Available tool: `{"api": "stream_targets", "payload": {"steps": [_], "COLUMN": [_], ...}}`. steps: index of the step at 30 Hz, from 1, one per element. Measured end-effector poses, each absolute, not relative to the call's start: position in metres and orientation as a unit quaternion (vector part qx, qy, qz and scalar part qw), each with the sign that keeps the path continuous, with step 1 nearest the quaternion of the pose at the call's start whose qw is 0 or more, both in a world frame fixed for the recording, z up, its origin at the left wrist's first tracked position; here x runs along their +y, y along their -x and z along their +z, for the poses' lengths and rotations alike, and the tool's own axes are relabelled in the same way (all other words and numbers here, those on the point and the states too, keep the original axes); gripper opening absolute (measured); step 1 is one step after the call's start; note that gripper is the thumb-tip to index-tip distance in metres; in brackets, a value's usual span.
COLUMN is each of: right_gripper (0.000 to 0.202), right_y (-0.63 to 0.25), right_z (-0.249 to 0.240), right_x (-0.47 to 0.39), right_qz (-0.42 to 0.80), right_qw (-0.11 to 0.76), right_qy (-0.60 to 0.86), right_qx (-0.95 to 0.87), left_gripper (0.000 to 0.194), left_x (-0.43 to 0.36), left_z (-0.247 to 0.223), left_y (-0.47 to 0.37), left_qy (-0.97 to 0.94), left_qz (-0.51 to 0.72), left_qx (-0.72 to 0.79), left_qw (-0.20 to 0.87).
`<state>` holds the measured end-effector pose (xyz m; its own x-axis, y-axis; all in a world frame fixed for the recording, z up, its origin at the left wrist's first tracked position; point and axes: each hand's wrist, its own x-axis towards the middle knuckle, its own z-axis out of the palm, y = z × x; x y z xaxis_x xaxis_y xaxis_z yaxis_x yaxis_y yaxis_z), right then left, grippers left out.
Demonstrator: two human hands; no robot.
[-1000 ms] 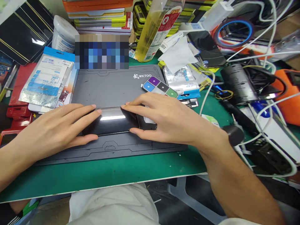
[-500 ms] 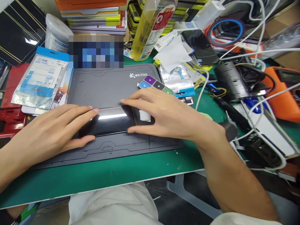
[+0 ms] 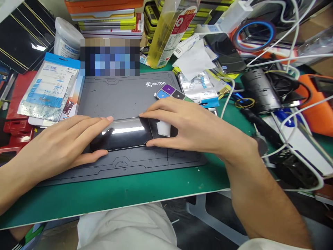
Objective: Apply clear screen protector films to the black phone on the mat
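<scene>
A glossy black phone-like panel (image 3: 127,135) lies flat on the dark grey mat (image 3: 111,99), a bright reflection running across it. My left hand (image 3: 65,142) grips its left end, fingers along the far edge and thumb at the near edge. At the right end, my right hand (image 3: 174,125) pinches the far and near edges between fingers and thumb. Under the arch of the right hand, a dark part bearing a white patch (image 3: 163,128) shows beside the panel. A card with coloured squares (image 3: 168,89) lies just beyond the right hand.
Packets (image 3: 47,90) and a white tub (image 3: 67,40) stand back left. A bottle of yellow liquid (image 3: 166,38) stands at the back, near stacked cases (image 3: 104,17). Cables, a blue-ringed roll (image 3: 255,35) and an orange device (image 3: 316,104) crowd the right. The green table's edge (image 3: 111,209) is nearest.
The whole view has shifted slightly, so things sit a little further right. The fingertips of my left hand reach slightly further along the panel's far edge; both hands keep their hold.
</scene>
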<state>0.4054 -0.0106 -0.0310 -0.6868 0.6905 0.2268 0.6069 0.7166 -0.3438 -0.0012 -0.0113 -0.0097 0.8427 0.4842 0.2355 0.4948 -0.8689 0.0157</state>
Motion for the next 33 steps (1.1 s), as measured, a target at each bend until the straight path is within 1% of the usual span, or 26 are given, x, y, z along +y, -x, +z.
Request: {"api": "stream_targets", "payload": {"steps": [6, 17, 20, 25, 33], "right_gripper": [0.051, 0.048, 0.047, 0.048, 0.048], "right_y": [-0.4021, -0.4, -0.3995, -0.3993, -0.4008], "right_z": [-0.0283, -0.0269, -0.0265, -0.0256, -0.0263], "right_x": [-0.0143, -0.0184, -0.0188, -0.0191, -0.0187], "right_qz": [0.093, 0.062, 0.064, 0.057, 0.072], "right_qw": [0.167, 0.163, 0.161, 0.162, 0.166], "right_qy": [0.352, 0.35, 0.35, 0.344, 0.35], "right_qx": [-0.916, -0.92, -0.921, -0.923, -0.919], "left_gripper": [0.064, 0.065, 0.065, 0.071, 0.062], "left_x": [-0.0116, -0.0084, -0.007, -0.0055, -0.0076], "left_z": [-0.007, -0.0078, -0.0098, -0.0116, -0.0073], "left_y": [-0.0002, -0.0005, 0.0006, 0.002, 0.0022], "left_qy": [0.958, 0.961, 0.964, 0.962, 0.962], "left_qz": [-0.107, -0.096, -0.098, -0.105, -0.1], "left_qx": [-0.265, -0.252, -0.24, -0.249, -0.253], "left_qw": [-0.005, 0.055, 0.053, 0.03, 0.026]}}
